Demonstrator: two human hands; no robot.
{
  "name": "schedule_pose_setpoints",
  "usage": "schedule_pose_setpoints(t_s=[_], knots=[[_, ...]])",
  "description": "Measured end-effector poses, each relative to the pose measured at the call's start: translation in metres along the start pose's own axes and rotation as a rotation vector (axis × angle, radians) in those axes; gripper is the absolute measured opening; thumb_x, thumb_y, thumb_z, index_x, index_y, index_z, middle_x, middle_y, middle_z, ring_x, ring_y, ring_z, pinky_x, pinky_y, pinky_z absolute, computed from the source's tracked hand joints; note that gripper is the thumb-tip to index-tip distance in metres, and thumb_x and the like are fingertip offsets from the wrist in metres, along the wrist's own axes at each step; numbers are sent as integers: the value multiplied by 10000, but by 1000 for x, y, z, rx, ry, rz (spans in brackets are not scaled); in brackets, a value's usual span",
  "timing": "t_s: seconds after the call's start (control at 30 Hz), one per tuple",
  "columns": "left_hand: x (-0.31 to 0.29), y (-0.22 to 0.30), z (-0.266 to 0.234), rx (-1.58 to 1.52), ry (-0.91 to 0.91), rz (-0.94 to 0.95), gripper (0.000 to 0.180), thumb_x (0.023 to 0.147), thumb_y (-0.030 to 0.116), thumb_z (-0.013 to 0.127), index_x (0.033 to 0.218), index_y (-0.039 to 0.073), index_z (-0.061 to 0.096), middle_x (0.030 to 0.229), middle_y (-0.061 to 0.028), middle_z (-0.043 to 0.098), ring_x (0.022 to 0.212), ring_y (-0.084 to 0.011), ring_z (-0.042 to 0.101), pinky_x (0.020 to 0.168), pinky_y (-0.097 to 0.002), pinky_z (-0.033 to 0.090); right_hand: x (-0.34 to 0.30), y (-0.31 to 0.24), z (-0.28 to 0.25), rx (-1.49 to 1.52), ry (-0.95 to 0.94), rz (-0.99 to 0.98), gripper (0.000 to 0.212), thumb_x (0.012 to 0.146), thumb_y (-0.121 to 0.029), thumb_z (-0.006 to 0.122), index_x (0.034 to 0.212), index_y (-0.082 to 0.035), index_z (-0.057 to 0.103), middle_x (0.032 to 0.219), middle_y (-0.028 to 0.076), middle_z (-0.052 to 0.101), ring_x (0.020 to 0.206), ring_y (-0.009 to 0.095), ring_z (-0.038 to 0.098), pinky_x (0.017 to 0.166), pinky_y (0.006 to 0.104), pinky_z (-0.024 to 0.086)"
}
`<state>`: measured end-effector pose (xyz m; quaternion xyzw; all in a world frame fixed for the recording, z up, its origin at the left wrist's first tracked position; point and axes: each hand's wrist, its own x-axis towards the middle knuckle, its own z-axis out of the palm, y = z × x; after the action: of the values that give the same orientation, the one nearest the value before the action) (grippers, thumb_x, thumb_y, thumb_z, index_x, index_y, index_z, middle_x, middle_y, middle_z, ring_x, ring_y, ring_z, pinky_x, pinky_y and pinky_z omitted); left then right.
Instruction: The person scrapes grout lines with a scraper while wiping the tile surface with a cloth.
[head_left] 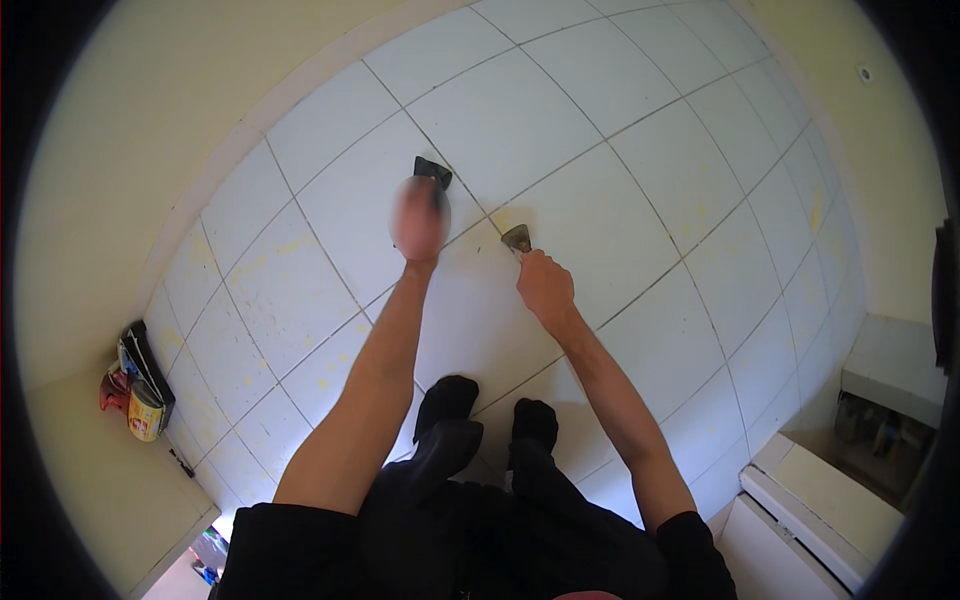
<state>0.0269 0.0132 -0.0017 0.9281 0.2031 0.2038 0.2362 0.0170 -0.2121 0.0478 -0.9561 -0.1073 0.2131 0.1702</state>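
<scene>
In the upper middle of the view, my left hand [420, 222] is blurred and closed round a black tool with a flat, widening end [432, 171]. I cannot make out its exact kind. To the right of it my right hand [546, 285] grips a scraper [516, 239] with a short, wide metal blade. The blade is at the pale tiled floor [540, 100], near a yellowish stain [503, 218] by a grout line. Whether either tool touches the tiles is hard to tell.
Yellow specks and smears [280, 248] mark the tiles at left and right. A black tray-like holder [150, 365] with a yellow container [146, 418] and red item stands by the left wall. My dark-covered feet [450, 398] are below my hands. A white cabinet [790, 550] is lower right.
</scene>
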Motion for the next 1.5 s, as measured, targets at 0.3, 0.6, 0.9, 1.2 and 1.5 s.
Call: schedule_pose_setpoints(t_s=[0.3,0.6,0.9,1.2,1.5], knots=[[1,0,4,38,35,39,533,757,30,739,1251,165,591,1175,-47,549,1061,-275,588,823,-405,561,7,-12,-11,-67,-155,74,273,959,-183,478,953,-13,691,995,198,719,902,368,709,790,447,564],[3,-1,4,37,19,21,532,763,36,733,1254,178,587,1188,-42,546,1072,-272,587,837,-404,558,18,-24,-24,-164,-187,32,201,866,-127,563,912,-35,736,962,178,736,896,332,729,758,412,579],[1,-4,4,46,10,15,533,762,45,736,1255,180,587,1190,-45,548,1072,-271,587,841,-402,556,19,-27,-19,-186,-212,36,222,905,-148,541,924,-30,728,989,169,735,919,342,721,786,438,567],[2,0,1,50,15,34,677,770,42,728,1383,241,520,1181,-35,556,1042,-261,587,816,-398,559,19,-28,-24,-186,-235,52,223,915,-146,535,927,-42,732,994,173,733,914,340,723,774,430,566],[2,-5,3,68,19,55,641,771,44,723,1363,216,550,1177,-25,570,1015,-258,592,817,-385,555,9,-29,-5,-186,-182,41,180,879,-123,568,893,-45,730,950,151,735,890,320,729,760,419,572]])
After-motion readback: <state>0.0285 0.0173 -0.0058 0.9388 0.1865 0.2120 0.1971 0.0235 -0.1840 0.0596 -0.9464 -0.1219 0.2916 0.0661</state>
